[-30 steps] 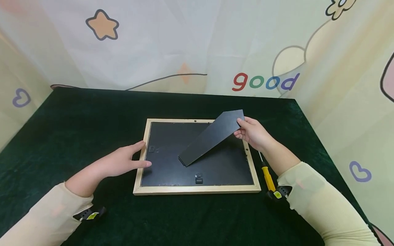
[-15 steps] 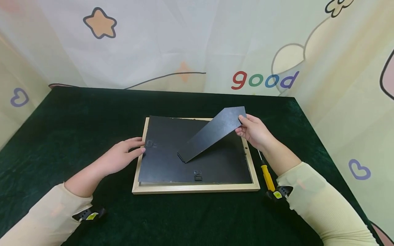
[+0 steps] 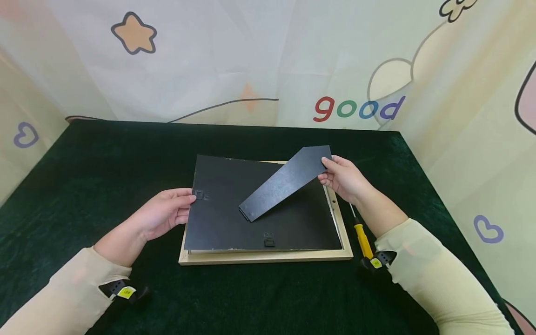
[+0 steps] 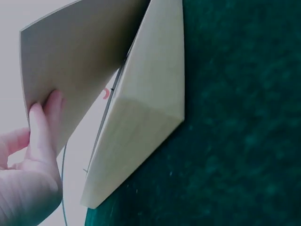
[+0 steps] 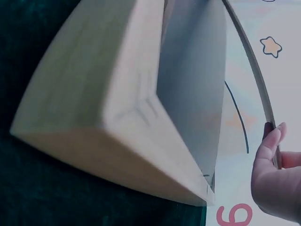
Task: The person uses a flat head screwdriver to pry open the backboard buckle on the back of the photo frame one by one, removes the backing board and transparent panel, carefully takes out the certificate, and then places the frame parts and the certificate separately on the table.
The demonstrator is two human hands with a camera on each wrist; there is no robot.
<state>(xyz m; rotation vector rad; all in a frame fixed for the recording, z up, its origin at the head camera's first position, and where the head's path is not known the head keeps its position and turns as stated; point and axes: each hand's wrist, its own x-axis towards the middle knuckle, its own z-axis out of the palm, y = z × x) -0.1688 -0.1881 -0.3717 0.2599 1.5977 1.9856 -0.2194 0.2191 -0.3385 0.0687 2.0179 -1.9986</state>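
A picture frame of pale wood (image 3: 268,256) lies face down on the dark green cloth. Its black backing board (image 3: 234,232) is tilted, the left side lifted out of the frame and the right side still low near the frame's inner edge. My left hand (image 3: 165,211) pinches the board's left edge, thumb on top beside a small hanger; in the left wrist view its fingers press the board's brown underside (image 4: 75,61). With my right hand (image 3: 345,179) I grip the wide end of the black easel stand (image 3: 289,181), which slants up from the board's middle.
A screwdriver with a yellow handle (image 3: 363,240) lies right of the frame, partly behind the right wrist. The green cloth (image 3: 251,302) covers the table. A printed curtain (image 3: 209,60) hangs behind it.
The backing board's left side has risen out of the frame. My left hand has gone from resting over the frame's left edge to pinching the board. The right hand keeps its hold.
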